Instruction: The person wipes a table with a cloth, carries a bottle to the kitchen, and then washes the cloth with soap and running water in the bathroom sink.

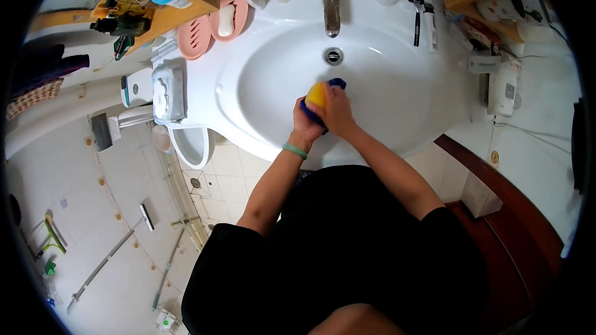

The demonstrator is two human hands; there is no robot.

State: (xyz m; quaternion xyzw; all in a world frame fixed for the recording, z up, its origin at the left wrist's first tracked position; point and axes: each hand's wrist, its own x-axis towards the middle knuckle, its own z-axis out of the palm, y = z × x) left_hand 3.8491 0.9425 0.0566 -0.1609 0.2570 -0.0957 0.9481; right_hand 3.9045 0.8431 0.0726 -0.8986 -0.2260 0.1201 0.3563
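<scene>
Yellow bar [317, 95] and blue cloth [311, 116]: over sink basin [267, 80], nearer than drain [333, 56] | left hand [307, 121]: fingers curled round cloth | right hand [338, 111]: fingers closed over bar | faucet [333, 9]: behind drain

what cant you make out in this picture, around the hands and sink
All in the head view:
- Yellow thing: partly covered by the right hand; soap or sponge, can't tell.
- Dark blue cloth: bunched, mostly hidden by both hands, so its full shape is lost.
- Left hand: some fingers hidden behind the right hand and cloth.
- White tube beside the razor: print too small.
</scene>
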